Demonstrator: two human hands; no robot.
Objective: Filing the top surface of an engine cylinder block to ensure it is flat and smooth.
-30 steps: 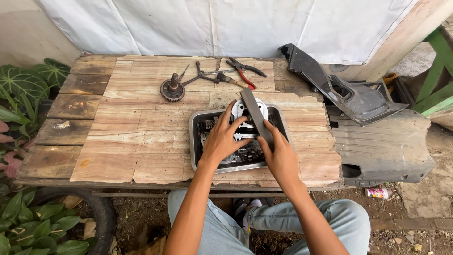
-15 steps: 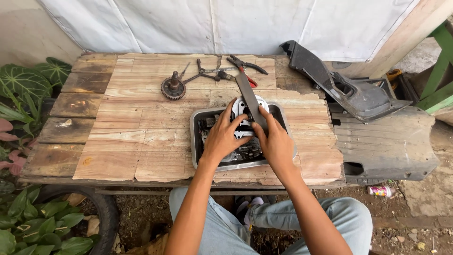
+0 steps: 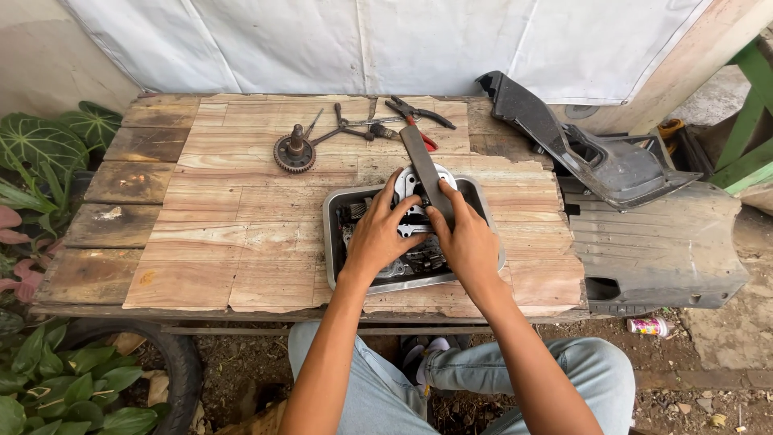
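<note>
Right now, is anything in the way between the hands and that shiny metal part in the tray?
Nothing visible. The left hand rests directly on the metal part in the grey tray; the right hand presses a flat dark bar onto it.

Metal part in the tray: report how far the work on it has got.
Done: the metal part sits in the grey tray on the wooden table, with a gear and pliers laid out behind. In hand: the left hand steadies the part while the right hand presses a flat dark bar against it. Left: the part is not yet out of the tray.
</note>
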